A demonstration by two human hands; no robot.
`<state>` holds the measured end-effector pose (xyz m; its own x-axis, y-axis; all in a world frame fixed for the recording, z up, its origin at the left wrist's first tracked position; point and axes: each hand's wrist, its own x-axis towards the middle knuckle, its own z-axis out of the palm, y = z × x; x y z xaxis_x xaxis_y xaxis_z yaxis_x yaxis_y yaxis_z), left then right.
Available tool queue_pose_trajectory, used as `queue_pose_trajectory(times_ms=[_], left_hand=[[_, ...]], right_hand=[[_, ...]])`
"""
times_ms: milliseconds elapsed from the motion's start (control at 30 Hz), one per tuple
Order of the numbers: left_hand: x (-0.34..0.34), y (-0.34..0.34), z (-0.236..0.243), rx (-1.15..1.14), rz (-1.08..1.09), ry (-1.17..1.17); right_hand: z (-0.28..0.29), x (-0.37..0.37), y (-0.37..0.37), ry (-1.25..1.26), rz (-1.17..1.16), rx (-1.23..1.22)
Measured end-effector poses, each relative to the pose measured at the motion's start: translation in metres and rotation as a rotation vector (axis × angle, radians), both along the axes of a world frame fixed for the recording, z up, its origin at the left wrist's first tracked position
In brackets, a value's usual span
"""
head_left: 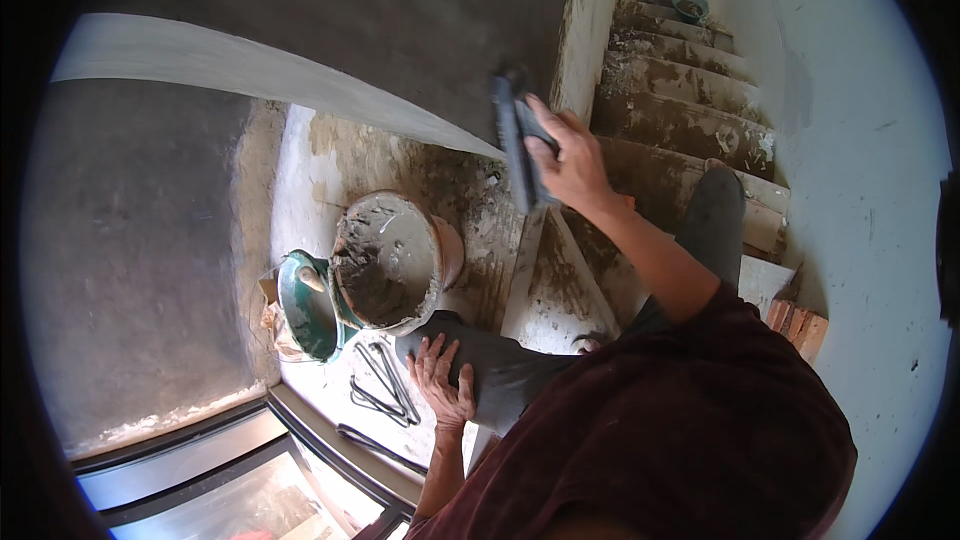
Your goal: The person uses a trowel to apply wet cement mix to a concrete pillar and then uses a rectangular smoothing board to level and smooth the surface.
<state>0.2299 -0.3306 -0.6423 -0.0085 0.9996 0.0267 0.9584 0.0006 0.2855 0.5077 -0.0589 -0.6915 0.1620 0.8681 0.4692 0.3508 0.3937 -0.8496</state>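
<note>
My right hand [573, 162] grips the handle of a dark plastering float [516, 145], whose long blade lies at the edge of the grey plastered wall [390, 20]; the float is slightly blurred. Resting on my bent left knee, my left hand [440, 380] has its fingers spread and holds nothing. Beyond that knee stands a large bucket [448, 250], its rim crusted, with wet grey mortar [405, 250] inside. Touching its left side is a smaller green bucket [283, 305] with a light, rounded object, perhaps a tool handle, at its rim.
Mortar-smeared stairs [690, 95] climb at the upper right beside a pale wall [860, 190]. A small bowl-like container [690, 5] sits up there. Bricks [797, 328] are stacked at the right. Black straps or cables [385, 390] lie on the floor near a framed glass panel [250, 495].
</note>
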Motion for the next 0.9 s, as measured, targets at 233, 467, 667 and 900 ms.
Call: queue_pose_trajectory(times_ms=[233, 467, 667, 900], left_hand=[[-0.003, -0.004, -0.001, -0.003, 0.032, -0.011], [-0.004, -0.005, -0.001, 0.024, 0.039, -0.023], [0.001, -0.005, 0.001, 0.009, 0.042, -0.020], [-0.001, 0.001, -0.002, 0.088, -0.015, -0.054]], right_hand=[[0.070, 0.003, 0.013, -0.128, 0.102, 0.427], [0.163, -0.008, 0.055, -0.162, -0.003, 0.688], [0.166, -0.006, 0.057, -0.129, 0.034, 0.697], [0.035, 0.008, 0.034, -0.152, 0.101, 0.436]])
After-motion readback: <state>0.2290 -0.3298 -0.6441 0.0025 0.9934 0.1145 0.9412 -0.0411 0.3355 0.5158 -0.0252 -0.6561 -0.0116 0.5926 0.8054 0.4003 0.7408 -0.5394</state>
